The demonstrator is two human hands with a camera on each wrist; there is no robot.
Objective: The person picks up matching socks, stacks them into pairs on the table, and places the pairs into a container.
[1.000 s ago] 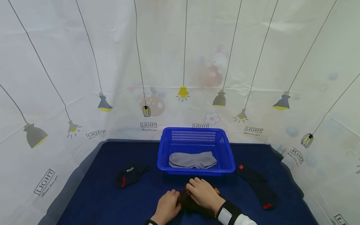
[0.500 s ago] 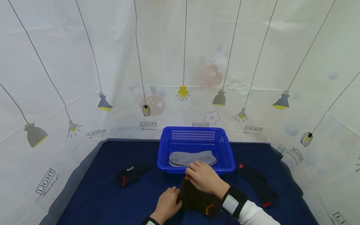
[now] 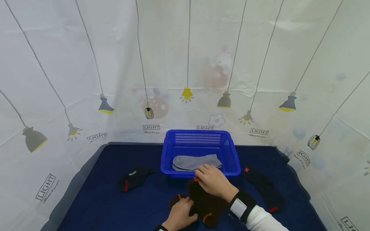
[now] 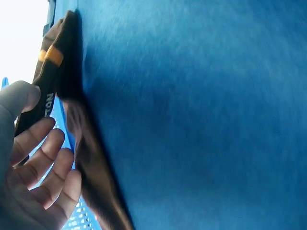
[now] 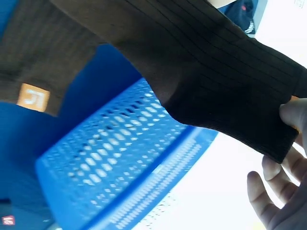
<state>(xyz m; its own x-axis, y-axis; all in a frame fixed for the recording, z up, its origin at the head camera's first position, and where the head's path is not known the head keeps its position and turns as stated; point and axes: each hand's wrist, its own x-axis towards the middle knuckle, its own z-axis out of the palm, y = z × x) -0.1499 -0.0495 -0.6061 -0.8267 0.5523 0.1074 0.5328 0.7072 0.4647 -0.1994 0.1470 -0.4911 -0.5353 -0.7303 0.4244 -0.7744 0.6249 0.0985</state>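
Observation:
A dark brown sock (image 3: 206,202) with orange marks is stretched between both hands on the navy cloth (image 3: 101,199). My right hand (image 3: 202,175) pinches one end of it at the front rim of the blue basket (image 3: 166,154). In the right wrist view the thumb (image 5: 291,113) presses on the sock (image 5: 201,72) above the basket (image 5: 120,177). My left hand (image 3: 182,208) grips the other end, close to me. The left wrist view shows that hand (image 4: 38,143) holding the orange-striped edge of the sock (image 4: 72,96). A grey sock (image 3: 189,162) lies in the basket.
A short black sock with a red mark (image 3: 133,178) lies left of the basket. A long black sock with red marks (image 3: 263,189) lies to the right. White sheets printed with lamps (image 3: 185,64) wall in the table behind and at both sides.
My right hand has carried its end of the brown sock forward to the basket's front rim, stretching the sock out. My left hand has slid slightly nearer to me.

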